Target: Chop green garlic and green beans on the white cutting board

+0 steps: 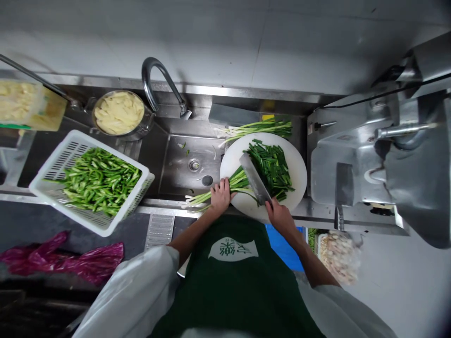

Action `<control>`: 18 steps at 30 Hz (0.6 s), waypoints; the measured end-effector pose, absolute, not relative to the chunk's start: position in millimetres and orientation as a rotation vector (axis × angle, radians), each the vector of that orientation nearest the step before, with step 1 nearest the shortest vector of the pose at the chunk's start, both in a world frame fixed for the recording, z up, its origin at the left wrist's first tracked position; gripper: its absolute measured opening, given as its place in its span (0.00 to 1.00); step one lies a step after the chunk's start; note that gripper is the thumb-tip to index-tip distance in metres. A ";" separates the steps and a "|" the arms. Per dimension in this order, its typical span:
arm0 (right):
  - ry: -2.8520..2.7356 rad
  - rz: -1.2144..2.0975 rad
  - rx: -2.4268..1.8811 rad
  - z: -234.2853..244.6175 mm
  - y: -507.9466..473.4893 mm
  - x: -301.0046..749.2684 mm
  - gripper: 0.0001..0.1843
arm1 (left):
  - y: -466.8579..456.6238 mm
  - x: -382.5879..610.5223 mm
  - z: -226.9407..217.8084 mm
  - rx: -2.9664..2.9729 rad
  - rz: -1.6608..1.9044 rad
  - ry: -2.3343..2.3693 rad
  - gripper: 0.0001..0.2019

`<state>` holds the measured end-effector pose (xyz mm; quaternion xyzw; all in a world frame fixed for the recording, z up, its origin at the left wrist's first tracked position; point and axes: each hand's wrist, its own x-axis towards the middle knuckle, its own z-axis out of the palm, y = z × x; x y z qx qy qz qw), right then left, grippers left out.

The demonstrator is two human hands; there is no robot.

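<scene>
A person in a green apron [243, 295] grips a bunch of green stalks [238, 180] in the left hand [221, 195], fingers curled over it, while the right hand [280, 217] is wrapped around the handle of a cleaver [254, 179]. The bunch runs onto a round white board [298, 162], its pale ends jutting out left of the left hand. The blade slants forward and leftward from the right hand, between the bunch and a heap of cut green lengths [274, 164]. Left of the left hand are a metal sink [176, 169] and, farther off, a white basket [138, 199] of green pepper pieces [102, 180]; well right of the right hand lies a second cleaver [344, 185].
</scene>
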<state>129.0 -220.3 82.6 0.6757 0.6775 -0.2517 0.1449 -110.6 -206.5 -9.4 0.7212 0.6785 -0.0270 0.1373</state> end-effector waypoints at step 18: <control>1.937 -0.553 1.734 99.0 -225.0 131.0 0.16 | -188.1 -94.1 -7.9 2.034 -0.298 1.924 0.23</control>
